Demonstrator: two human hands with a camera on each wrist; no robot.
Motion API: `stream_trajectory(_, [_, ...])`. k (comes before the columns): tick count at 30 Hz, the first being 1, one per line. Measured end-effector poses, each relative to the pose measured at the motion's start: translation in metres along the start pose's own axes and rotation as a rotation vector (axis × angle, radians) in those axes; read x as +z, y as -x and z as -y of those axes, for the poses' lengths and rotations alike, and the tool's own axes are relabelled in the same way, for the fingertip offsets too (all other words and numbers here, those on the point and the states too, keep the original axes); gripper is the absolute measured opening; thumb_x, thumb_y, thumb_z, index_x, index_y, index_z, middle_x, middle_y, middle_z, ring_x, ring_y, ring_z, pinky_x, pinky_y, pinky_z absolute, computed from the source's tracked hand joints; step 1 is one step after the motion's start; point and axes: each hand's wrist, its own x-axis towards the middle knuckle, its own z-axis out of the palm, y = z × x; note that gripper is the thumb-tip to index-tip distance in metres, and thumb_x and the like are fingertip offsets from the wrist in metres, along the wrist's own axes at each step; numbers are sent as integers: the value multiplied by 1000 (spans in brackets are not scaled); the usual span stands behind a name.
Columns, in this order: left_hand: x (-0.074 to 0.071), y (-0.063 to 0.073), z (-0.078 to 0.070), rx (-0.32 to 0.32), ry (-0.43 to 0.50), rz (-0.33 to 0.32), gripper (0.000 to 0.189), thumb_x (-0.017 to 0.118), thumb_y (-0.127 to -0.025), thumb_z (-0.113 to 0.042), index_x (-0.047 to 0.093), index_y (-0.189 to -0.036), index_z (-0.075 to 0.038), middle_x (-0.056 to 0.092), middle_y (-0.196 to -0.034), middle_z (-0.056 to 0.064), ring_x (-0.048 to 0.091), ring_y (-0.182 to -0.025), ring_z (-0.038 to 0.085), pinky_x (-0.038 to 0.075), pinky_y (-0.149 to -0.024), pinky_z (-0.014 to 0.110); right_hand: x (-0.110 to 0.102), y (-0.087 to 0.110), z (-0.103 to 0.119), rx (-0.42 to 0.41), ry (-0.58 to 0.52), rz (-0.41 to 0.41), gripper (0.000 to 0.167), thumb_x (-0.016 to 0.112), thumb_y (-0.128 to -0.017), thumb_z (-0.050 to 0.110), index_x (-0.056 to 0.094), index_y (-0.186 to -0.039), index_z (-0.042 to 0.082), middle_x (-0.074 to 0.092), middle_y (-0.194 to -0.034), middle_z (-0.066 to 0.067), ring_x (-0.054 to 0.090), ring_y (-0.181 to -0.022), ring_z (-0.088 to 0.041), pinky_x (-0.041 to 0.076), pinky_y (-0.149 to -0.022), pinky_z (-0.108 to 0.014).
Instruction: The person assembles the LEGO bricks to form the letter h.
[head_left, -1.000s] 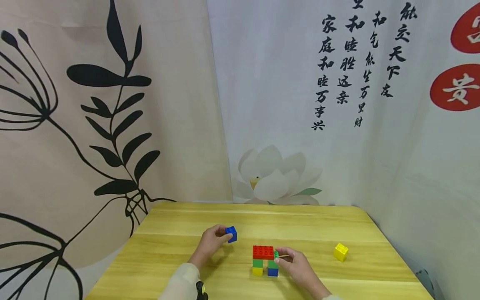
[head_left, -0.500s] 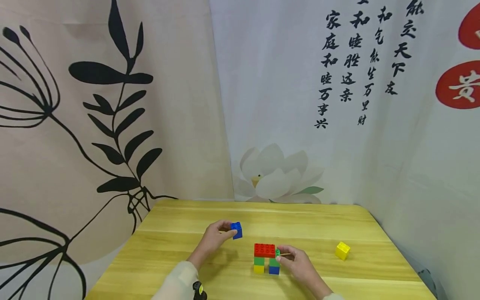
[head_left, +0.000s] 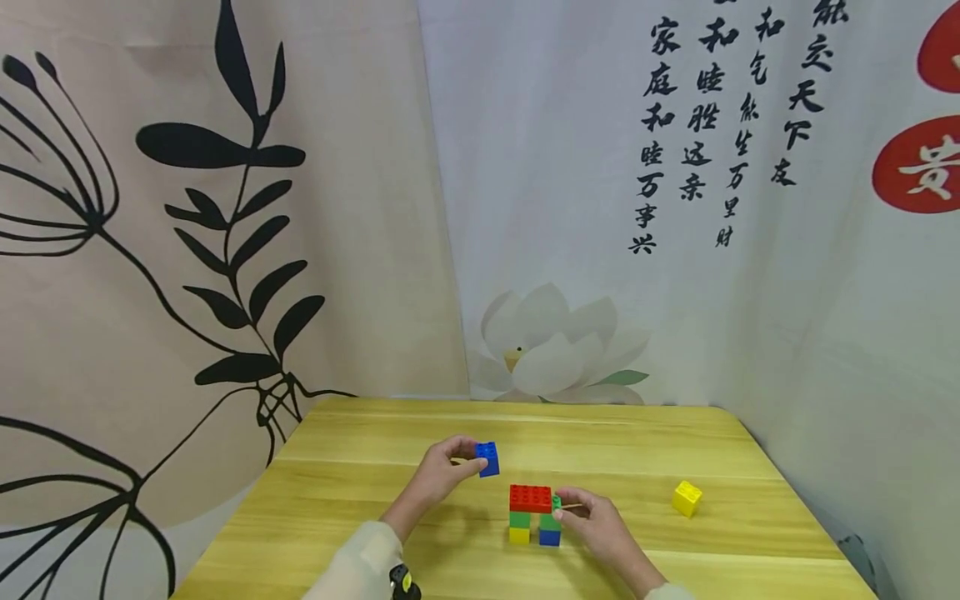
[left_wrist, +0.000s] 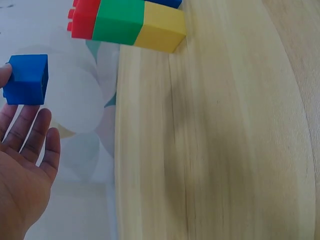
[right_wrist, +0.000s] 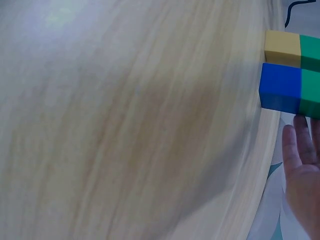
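In the head view a small built arch stands on the table: a red brick (head_left: pixel 530 498) bridges two legs. The left leg is a green block on a yellow block (head_left: pixel 519 536); the right one is a green block (head_left: pixel 550 522) on a blue block (head_left: pixel 550 538). Another green block (head_left: pixel 556 503) sits beside the red brick's right end, partly hidden by my right hand (head_left: pixel 600 525), whose thumb and forefinger pinch it. My left hand (head_left: pixel 442 471) holds a loose blue block (head_left: pixel 487 459) in the air, left of and beyond the arch, between thumb and fingers.
A single yellow block (head_left: pixel 687 498) lies to the right on the wooden table (head_left: pixel 360 475). Behind the table hangs a printed cloth (head_left: pixel 555 208) with plants and writing. The table's far edge runs just beyond the hands.
My left hand has carried the blue block to the right and slightly away, closer to the arch. My right hand stays at the arch's right end.
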Motion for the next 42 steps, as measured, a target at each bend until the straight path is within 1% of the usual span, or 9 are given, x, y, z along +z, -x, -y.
stream_trajectory(5, [4, -1, -6, 30, -4, 6, 36, 72, -93, -33, 66, -118, -8, 68, -106, 2, 61, -100, 21, 50, -86, 38, 0, -2, 1, 5, 18, 10, 44, 70, -94, 23, 61, -128, -3, 63, -124, -20, 63, -106, -29, 55, -83, -32])
stream_trajectory(8, [6, -2, -10, 45, -2, 11, 36, 71, -93, -32, 66, -118, -7, 68, -105, 2, 61, -100, 21, 50, -86, 37, -1, -2, 1, 1, 13, 12, 43, 69, -94, 22, 61, -128, -4, 63, -124, -20, 63, -106, -30, 55, -83, -32])
stream_trajectory(14, [11, -1, -16, 42, 12, 40, 39, 71, -93, -35, 65, -120, -7, 67, -106, 2, 60, -101, 24, 49, -87, 38, -2, -2, 1, -3, -5, 3, 43, 70, -93, 20, 61, -126, -5, 63, -123, -20, 64, -104, -29, 55, -82, -30])
stream_trajectory(17, [14, 0, -20, 40, 13, 44, 40, 71, -93, -35, 64, -122, -8, 66, -107, 2, 60, -102, 25, 49, -87, 39, -1, -3, 1, -8, -16, 2, 43, 71, -93, 20, 61, -126, -6, 63, -123, -21, 64, -104, -29, 55, -82, -30])
stream_trajectory(21, [17, 0, -22, 45, 7, 57, 40, 70, -94, -34, 64, -124, -8, 66, -108, 2, 60, -103, 23, 49, -88, 39, -1, -3, 0, -9, -14, -2, 43, 71, -93, 20, 61, -126, -5, 63, -123, -21, 64, -104, -30, 55, -82, -30])
stream_trajectory(26, [23, 1, -23, 54, -14, 89, 39, 71, -94, -32, 65, -124, -8, 66, -108, 1, 60, -101, 20, 51, -85, 36, -1, -2, 0, -5, -16, -3, 44, 71, -93, 20, 61, -127, -5, 64, -122, -20, 64, -104, -29, 55, -82, -30])
stream_trajectory(29, [27, 2, -23, 51, -9, 106, 36, 71, -94, -30, 66, -122, -8, 67, -107, 1, 60, -101, 20, 51, -85, 36, -1, -1, 1, -4, -8, -1, 45, 71, -92, 20, 60, -127, -5, 64, -122, -20, 64, -104, -29, 55, -82, -31])
stream_trajectory(36, [33, 5, -24, 50, 26, 130, 30, 72, -93, -25, 67, -118, -9, 67, -106, 2, 59, -102, 25, 51, -85, 36, 1, -1, 0, -5, 1, -3, 43, 71, -93, 22, 62, -126, -4, 64, -121, -19, 64, -103, -28, 56, -82, -32])
stream_trajectory(42, [38, 6, -18, 40, 32, 140, 26, 72, -93, -23, 68, -117, -11, 67, -104, 1, 59, -101, 26, 51, -82, 33, 1, -2, -3, 5, 11, -2, 43, 71, -93, 22, 62, -126, -3, 65, -121, -19, 64, -104, -29, 55, -83, -34])
